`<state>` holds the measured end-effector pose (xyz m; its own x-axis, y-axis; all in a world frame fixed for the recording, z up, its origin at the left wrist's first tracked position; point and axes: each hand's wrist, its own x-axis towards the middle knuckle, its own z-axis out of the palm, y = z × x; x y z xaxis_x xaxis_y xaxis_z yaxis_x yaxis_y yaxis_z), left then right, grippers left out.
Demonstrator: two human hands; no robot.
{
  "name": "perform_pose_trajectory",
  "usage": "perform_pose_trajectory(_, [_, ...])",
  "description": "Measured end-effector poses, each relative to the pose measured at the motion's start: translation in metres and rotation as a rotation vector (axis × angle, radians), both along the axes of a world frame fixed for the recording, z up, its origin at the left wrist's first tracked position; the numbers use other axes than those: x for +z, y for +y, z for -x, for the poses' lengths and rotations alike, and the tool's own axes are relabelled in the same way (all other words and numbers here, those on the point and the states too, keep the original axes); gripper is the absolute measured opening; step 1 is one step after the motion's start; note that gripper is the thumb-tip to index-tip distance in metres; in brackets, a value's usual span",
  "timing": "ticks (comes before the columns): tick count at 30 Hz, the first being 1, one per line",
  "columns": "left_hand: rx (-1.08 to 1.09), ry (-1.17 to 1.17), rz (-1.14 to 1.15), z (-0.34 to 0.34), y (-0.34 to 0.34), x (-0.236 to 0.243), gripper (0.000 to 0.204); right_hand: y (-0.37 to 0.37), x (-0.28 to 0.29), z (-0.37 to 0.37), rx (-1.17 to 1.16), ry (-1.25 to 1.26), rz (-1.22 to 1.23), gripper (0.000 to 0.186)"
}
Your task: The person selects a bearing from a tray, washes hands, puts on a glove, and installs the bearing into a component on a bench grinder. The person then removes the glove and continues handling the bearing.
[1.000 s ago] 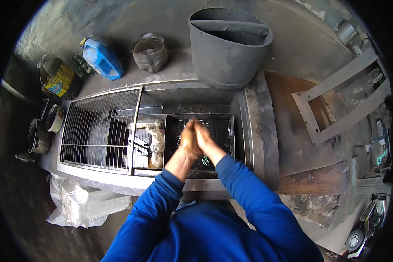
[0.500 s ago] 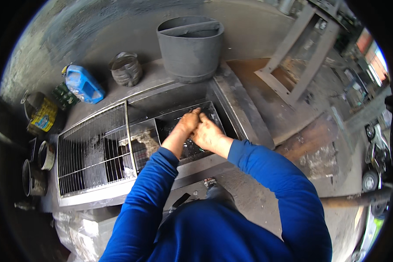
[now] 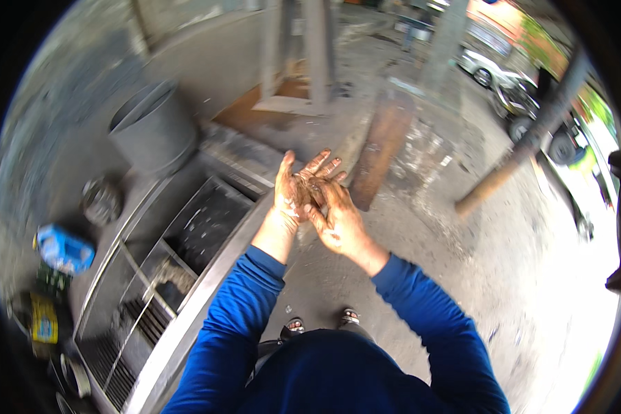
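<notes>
My left hand (image 3: 293, 183) is raised beside the metal basin's right edge, palm up, fingers spread and open, smeared brown and wet. My right hand (image 3: 338, 221) lies against that palm, thumb apart from its slightly bent fingers, also grimy, with nothing visible held in it. Left of both hands is the metal basin (image 3: 261, 194), with a dark wet tray (image 3: 203, 217) and a wire grate (image 3: 127, 369) in it.
A grey bucket (image 3: 155, 134), a cut plastic container (image 3: 102, 201) and a blue jug (image 3: 62, 248) stand at the left. Ahead are a steel frame (image 3: 317, 55) and a wooden plank (image 3: 386, 138). At the right are a slanting post (image 3: 510, 159) and vehicles (image 3: 559, 145) beyond.
The view has turned right, away from the basin toward the floor and street. My hands, earlier pressed together over the tray, have moved outside it, the left palm now opened upward.
</notes>
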<state>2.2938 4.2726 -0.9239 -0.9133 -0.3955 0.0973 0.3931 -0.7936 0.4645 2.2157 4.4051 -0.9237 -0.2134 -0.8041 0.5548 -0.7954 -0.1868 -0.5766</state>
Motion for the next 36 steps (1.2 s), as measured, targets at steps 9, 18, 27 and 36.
perform_pose_trajectory(9, [-0.704, 0.239, -0.319, 0.279, 0.324, -0.021, 0.103, 0.294, 0.000, 0.260, -0.826, -0.311, -0.286, 0.069])
perform_pose_trajectory(18, [-0.910, -0.154, 0.117, 0.463, 0.627, -0.058, 0.074, 0.577, -0.046, 0.400, -1.180, -1.127, 0.272, 0.072])
perform_pose_trajectory(27, [-1.147, -0.279, 0.207, 0.618, 0.838, -0.072, 0.079, 0.788, -0.079, 0.544, -1.539, -0.744, 0.238, 0.061])
perform_pose_trajectory(36, [-1.212, -0.563, 0.568, 0.894, 0.928, -0.094, 0.081, 0.858, -0.076, 0.745, -1.635, -0.208, -1.128, 0.039])
